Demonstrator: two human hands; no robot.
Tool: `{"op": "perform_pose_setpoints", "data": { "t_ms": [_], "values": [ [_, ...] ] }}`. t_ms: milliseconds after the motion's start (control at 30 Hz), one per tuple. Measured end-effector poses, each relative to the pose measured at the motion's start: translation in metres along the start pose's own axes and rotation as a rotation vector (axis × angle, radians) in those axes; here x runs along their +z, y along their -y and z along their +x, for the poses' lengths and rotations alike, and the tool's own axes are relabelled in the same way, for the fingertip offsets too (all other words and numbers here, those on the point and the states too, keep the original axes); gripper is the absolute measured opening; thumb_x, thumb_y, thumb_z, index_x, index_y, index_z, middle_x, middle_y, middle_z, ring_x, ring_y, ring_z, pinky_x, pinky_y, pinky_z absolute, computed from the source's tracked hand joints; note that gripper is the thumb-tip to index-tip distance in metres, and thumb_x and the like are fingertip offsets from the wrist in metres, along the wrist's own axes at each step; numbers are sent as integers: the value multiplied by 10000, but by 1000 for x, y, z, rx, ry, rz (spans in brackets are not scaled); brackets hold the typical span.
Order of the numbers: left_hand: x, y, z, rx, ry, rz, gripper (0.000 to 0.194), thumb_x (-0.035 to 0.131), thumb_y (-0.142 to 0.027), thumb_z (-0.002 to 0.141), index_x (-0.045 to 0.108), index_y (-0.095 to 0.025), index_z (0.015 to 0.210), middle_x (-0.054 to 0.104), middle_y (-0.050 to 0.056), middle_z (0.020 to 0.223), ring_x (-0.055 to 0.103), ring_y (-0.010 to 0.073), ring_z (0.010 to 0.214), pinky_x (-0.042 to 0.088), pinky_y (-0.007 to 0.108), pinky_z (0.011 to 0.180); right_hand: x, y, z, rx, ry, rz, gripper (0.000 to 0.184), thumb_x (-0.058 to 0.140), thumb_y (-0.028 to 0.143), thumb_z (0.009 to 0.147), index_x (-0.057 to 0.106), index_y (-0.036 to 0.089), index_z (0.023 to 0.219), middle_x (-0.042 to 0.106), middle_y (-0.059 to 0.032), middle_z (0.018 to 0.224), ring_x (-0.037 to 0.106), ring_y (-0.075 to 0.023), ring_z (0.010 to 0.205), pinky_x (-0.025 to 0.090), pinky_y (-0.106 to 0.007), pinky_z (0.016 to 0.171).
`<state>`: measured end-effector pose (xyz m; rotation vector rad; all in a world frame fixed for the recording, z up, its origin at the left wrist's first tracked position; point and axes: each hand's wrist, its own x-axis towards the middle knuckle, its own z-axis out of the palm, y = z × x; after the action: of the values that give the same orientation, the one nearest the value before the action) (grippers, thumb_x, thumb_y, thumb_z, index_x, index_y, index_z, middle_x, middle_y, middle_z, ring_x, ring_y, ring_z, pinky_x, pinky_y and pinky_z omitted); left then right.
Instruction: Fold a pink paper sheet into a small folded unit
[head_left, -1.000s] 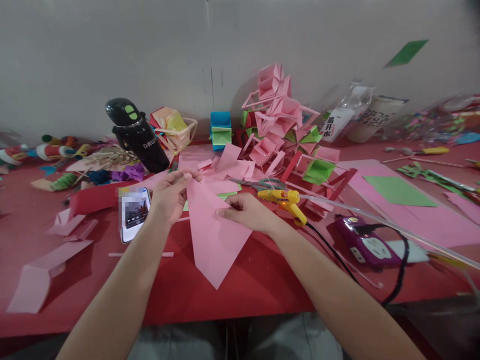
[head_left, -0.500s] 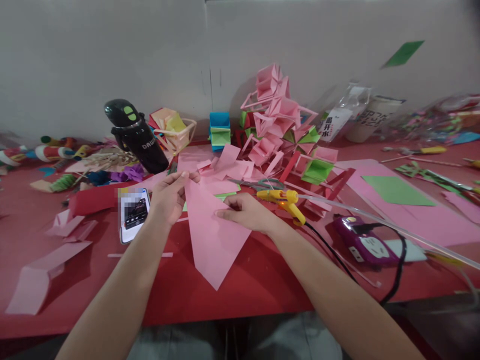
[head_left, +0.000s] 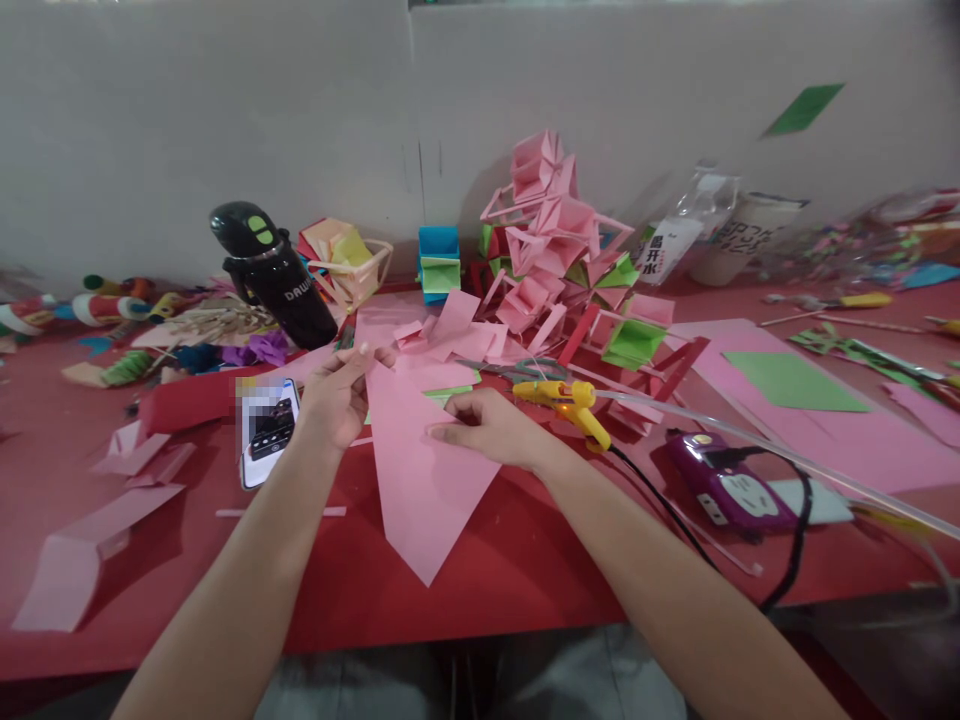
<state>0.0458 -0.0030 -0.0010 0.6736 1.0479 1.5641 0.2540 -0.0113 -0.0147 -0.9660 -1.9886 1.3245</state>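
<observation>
Pink sheet (head_left: 431,495) shaped, not built up

Held over red surface (head_left: 465,610). Top corner pinched in left hand's (head_left: 337,400) grip, side in right hand's (head_left: 491,428). Pointed outline made, no 3D form yet. Folded pink pieces (head_left: 559,230) stacked behind; glue gun (head_left: 559,393) parked right, flat pink paper (head_left: 885,458) left unfolded.

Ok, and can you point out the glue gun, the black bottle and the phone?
Glue gun (head_left: 574,396): head view, on its yellow body.
Black bottle (head_left: 281,290): head view, on its dark side.
Phone (head_left: 262,468): head view, on its lower screen.
</observation>
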Motion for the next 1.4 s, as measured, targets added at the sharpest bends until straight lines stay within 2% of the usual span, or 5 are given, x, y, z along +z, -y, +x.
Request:
{"op": "perform_pose_setpoints", "data": {
  "t_ms": [267,533,733,1000,1400],
  "values": [
    [-1,-1,0,-71,157,53,312,853,-370,683,696,-148,836,733,28,716,673,132,588,524,206,519,0,-5,0,-11,-94,19,488,690,447,795,333,207,564,279,73,577,273,-75,549,219,-263,528],
    [-4,9,2,174,43,202,365,914,-361,572,711,-133,772,670,-7,620,630,123,553,517,226,536,1,1,1,-12,-117,25,505,687,428,793,294,214,557,256,77,568,260,-71,542,213,-262,521],
    [-4,8,-2,11,283,218,327,850,-416,678,708,-137,775,671,11,650,621,122,573,490,216,530,-4,-1,0,15,-173,6,504,700,433,790,320,211,543,305,75,528,283,-70,521,212,-260,508],
    [-6,8,1,28,169,260,360,913,-369,577,681,-124,700,647,-3,606,588,109,528,506,238,537,-4,1,2,-49,-204,-21,480,684,382,797,322,207,535,282,75,545,262,-68,528,208,-260,503],
    [-3,8,-11,-185,489,350,308,874,-312,666,721,-117,848,741,65,765,666,163,613,575,294,617,-9,-2,2,-68,-181,-42,519,726,458,779,340,201,545,289,71,565,281,-73,543,230,-261,513]
  ]
}}
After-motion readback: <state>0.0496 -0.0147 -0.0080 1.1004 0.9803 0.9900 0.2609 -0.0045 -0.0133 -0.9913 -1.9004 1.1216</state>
